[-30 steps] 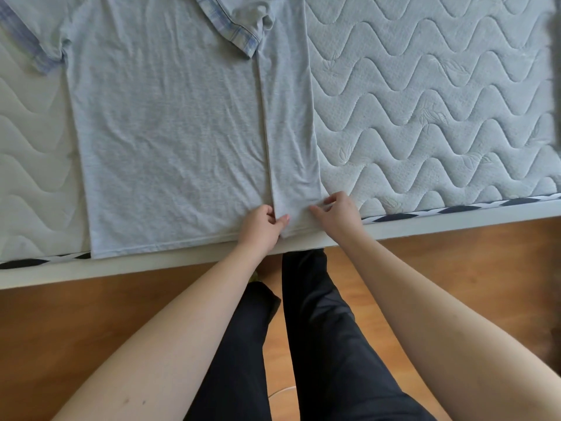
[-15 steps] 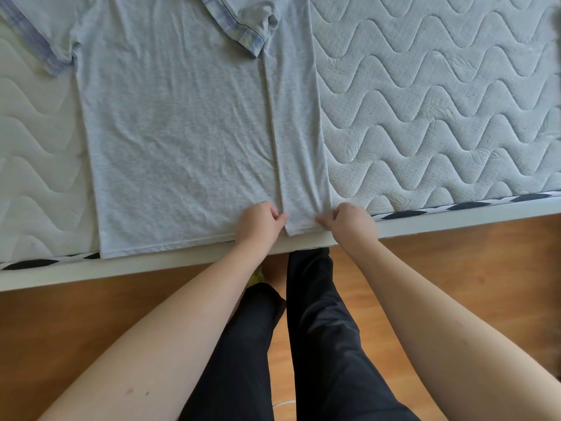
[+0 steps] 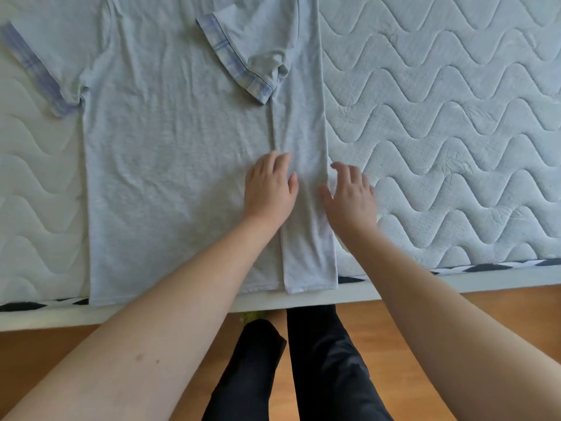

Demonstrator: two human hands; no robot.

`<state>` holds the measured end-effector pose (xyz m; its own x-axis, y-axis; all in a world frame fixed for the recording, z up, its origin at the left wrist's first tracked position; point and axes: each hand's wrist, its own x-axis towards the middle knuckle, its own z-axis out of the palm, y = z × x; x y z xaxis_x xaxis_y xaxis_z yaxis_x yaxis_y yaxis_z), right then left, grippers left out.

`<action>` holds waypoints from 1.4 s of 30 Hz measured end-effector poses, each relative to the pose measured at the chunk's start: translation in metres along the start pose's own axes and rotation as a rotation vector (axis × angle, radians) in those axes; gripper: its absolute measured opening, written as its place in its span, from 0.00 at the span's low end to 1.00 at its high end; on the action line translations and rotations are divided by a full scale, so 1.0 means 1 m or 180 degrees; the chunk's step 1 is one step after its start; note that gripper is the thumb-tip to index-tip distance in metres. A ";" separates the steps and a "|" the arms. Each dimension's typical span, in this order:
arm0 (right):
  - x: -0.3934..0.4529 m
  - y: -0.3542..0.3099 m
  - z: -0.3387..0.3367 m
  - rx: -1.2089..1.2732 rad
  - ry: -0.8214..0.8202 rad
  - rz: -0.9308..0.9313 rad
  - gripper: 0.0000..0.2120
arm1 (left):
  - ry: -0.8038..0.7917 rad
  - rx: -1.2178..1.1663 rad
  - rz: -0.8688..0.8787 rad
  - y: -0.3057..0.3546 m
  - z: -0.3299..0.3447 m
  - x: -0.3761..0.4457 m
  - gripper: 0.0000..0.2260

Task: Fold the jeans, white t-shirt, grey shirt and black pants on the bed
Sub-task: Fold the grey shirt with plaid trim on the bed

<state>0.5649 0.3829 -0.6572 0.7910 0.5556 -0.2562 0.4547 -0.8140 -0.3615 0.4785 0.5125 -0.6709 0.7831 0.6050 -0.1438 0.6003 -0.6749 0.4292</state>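
Note:
The grey shirt (image 3: 170, 165) lies flat on the bed, its hem at the near edge. Its right side is folded inward as a narrow strip (image 3: 306, 214), with the plaid-cuffed right sleeve (image 3: 243, 59) turned over the chest. The left sleeve (image 3: 39, 71) still spreads outward. My left hand (image 3: 270, 189) rests flat on the shirt, fingers straight, at the strip's inner edge. My right hand (image 3: 349, 196) lies with spread fingers at the strip's outer fold, partly over the mattress. The jeans, white t-shirt and black pants for folding are out of view.
The quilted mattress (image 3: 440, 147) spreads wide to the right of the shirt and a narrower band to the left. Its near edge has a black-and-white trim (image 3: 485, 265). Below are the wooden floor (image 3: 425, 314) and my legs in dark trousers (image 3: 321, 360).
Both hands let go of the hem corners of the folded strip and moved up the shirt, fingers now flat. The camera came closer over the bed.

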 end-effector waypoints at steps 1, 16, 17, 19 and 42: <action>0.008 -0.003 0.004 -0.0088 0.0039 -0.0254 0.25 | -0.0009 0.0142 0.0106 -0.001 0.002 0.014 0.20; 0.148 -0.022 0.000 -0.0525 -0.0343 -0.0562 0.31 | 0.0429 0.0760 -0.0055 -0.065 -0.009 0.143 0.27; 0.162 -0.030 -0.003 -0.0465 -0.0309 -0.0635 0.30 | 0.0376 0.0777 -0.0032 -0.067 -0.004 0.142 0.27; 0.192 -0.043 -0.006 -0.0382 -0.0243 -0.0753 0.29 | 0.0322 0.0772 0.0015 -0.073 0.003 0.144 0.28; 0.382 -0.090 -0.011 -0.0501 -0.0426 -0.0697 0.31 | 0.0282 0.0680 0.0278 -0.092 0.017 0.152 0.30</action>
<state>0.8303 0.6664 -0.7123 0.6109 0.7298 -0.3071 0.6747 -0.6827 -0.2805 0.5453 0.6596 -0.7475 0.8218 0.5689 -0.0318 0.5591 -0.7945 0.2370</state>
